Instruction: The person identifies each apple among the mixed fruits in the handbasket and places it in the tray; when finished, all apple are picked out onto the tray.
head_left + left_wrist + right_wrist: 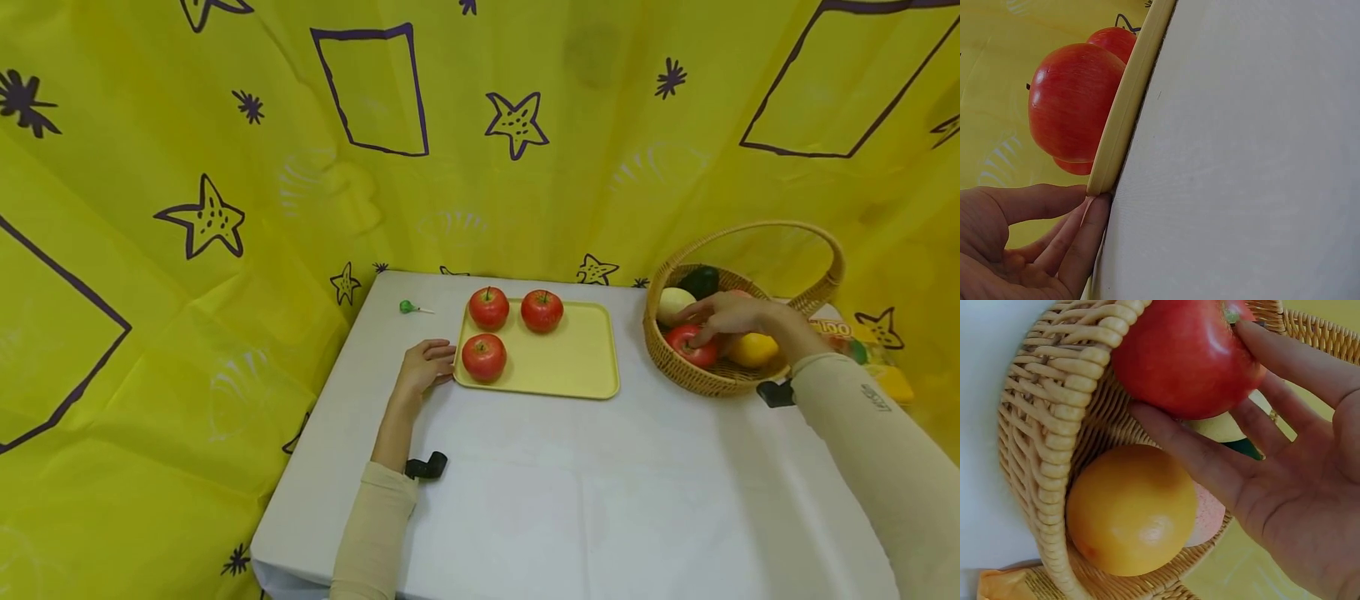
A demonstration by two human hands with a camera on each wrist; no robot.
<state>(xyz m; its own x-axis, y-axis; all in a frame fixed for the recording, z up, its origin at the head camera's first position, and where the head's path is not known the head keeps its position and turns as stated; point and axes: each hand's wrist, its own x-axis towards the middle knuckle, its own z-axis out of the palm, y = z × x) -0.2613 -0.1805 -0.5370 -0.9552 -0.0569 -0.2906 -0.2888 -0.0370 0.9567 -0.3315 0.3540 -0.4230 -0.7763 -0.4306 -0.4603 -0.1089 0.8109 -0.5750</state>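
My right hand (723, 317) reaches into the wicker basket (675, 368) and holds a red apple (1188, 359), thumb near the stem and fingers along its side. An orange-yellow fruit (1132, 509) lies beside it, with a pinkish fruit (1209, 515) partly hidden behind. A pale round fruit (673, 304) and a dark green one (701, 282) sit at the back. My left hand (425, 367) pinches the left edge of the yellow tray (562, 360) between thumb and fingers. Three red apples stand on the tray: front (483, 358), back left (489, 308) and back right (542, 312).
A green lollipop (407, 307) lies behind my left hand on the white table (510, 492). The basket's handle (750, 225) arches above its contents. A colourful package (873, 358) is right of the basket, partly behind my right arm. Yellow patterned sheeting (465, 192) hangs behind the table.
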